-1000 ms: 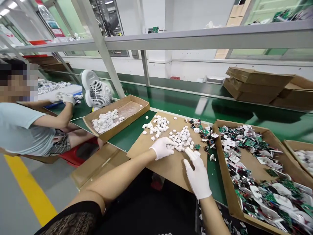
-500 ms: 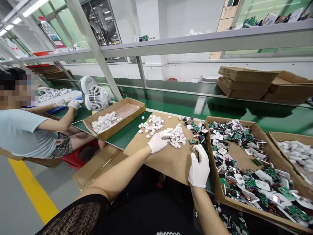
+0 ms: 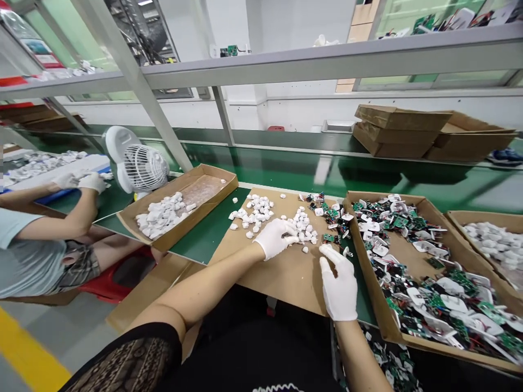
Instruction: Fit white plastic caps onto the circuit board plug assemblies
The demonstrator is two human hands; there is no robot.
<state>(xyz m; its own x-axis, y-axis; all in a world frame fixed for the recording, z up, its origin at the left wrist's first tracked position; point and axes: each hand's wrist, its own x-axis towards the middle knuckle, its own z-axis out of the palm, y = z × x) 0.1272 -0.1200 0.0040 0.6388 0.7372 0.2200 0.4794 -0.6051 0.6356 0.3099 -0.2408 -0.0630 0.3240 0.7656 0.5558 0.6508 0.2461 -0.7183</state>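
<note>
My left hand (image 3: 276, 239), in a white glove, reaches over the cardboard sheet (image 3: 286, 277) with thumb and fingers curved and apart. Its fingertips are beside a pile of small white plastic pieces (image 3: 303, 224); I see nothing held. Another loose group of white pieces (image 3: 258, 209) lies beyond the wrist. My right hand (image 3: 340, 283), also gloved, rests near the sheet's right edge, thumb and fingers apart with nothing visible between them. Just past its fingertips lie several small green circuit boards with wires (image 3: 333, 215). A single white piece (image 3: 305, 250) sits between the two hands.
On the right is a cardboard tray (image 3: 370, 283) of wired boards, with a box of white pieces (image 3: 496, 242) beyond. To the left stand another tray (image 3: 212, 198) and a white fan (image 3: 143, 166). A co-worker's gloved hands (image 3: 87, 181) work at far left. A shelf (image 3: 286, 65) crosses above.
The view has shifted, so the co-worker sits further left. My left hand has moved right along the pile, its fingers more curled. A white piece now lies apart between my hands.
</note>
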